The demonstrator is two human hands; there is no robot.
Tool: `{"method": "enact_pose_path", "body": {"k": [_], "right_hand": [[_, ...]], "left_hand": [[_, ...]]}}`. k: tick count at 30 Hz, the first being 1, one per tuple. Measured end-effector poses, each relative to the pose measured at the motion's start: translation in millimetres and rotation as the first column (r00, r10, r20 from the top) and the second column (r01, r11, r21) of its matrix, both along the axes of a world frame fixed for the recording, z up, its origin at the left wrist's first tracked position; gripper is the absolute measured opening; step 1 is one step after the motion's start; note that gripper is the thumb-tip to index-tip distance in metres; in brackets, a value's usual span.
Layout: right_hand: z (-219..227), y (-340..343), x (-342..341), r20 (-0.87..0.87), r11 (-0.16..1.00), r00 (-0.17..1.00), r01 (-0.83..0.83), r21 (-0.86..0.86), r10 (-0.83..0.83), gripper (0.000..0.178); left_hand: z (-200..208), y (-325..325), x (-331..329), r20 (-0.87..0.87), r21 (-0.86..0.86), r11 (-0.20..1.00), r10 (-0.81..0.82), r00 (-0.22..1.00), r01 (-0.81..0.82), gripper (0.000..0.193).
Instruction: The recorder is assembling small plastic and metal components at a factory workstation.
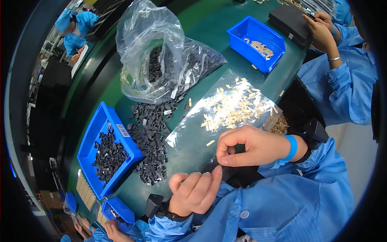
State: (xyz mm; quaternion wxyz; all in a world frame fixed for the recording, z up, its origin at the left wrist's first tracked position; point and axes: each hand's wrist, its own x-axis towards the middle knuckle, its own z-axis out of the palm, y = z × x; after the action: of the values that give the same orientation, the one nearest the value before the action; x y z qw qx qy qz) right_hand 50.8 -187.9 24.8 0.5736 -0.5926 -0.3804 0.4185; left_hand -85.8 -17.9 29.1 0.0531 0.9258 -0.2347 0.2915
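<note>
Hands meeting over a small dark part, bench edge.
Left hand (193,191) curled loosely, fingertips touching the right hand (246,146), whose thumb and forefinger are pinched shut on a small black part (226,172), barely visible. At 9 o'clock, blue bin (93,141) holds black pieces; loose black pile (151,137) beside it. At 12, clear sheet (189,141) strewn with tan clips (234,107).

An assembly workshop. Blue parts bins (105,151) and bagged small components (161,60) crowd a green workbench (209,24) (workers in blue smocks alongside).
</note>
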Motion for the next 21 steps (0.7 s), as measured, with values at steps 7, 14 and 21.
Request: {"method": "enact_pose_path", "body": {"k": [7,14,21], "right_hand": [[-11.2,4.6,1.4,0.183,0.972,0.956,0.216,0.097,-0.231,0.009],[-6.0,5.6,8.8,0.126,0.878,0.873,0.449,0.167,-0.47,0.01],[-1.4,1.6,10.3,0.154,0.886,0.874,0.443,0.135,-0.46,0.01]], "left_hand": [[-0.9,11.3,29.5,0.018,-0.119,0.989,0.091,0.996,-0.089,0.031],[-32.2,93.5,84.8,-0.187,-0.226,0.833,0.471,0.862,-0.505,0.021],[-40.0,94.5,93.3,-0.124,-0.126,0.847,0.502,0.856,-0.516,0.014]]}}
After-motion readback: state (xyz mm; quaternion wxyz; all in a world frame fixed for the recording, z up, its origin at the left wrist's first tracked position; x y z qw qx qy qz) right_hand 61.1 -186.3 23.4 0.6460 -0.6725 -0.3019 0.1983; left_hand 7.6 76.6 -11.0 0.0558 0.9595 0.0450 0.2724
